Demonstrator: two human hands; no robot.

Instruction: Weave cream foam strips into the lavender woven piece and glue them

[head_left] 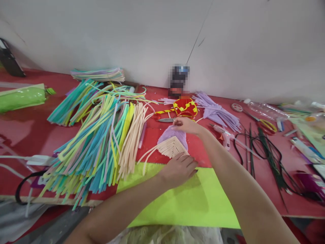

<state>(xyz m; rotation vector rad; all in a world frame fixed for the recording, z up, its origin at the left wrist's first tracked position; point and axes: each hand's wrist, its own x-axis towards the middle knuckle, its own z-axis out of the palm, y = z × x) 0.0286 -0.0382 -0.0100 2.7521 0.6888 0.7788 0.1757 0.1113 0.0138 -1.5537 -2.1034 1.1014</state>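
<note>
A small woven piece of cream and purple foam strips lies on the red table, at the top edge of a lime green sheet. My left hand rests knuckles-up on its near cream edge, fingers curled down on it. My right hand reaches over its far purple end, fingertips pinched on a purple strip. A large pile of pastel foam strips lies just left of the piece.
Purple strips, a red and yellow foam shape and a blade lie behind the hands. A glue gun, dark wires, scissors and a plastic bottle sit right. A green roll lies far left.
</note>
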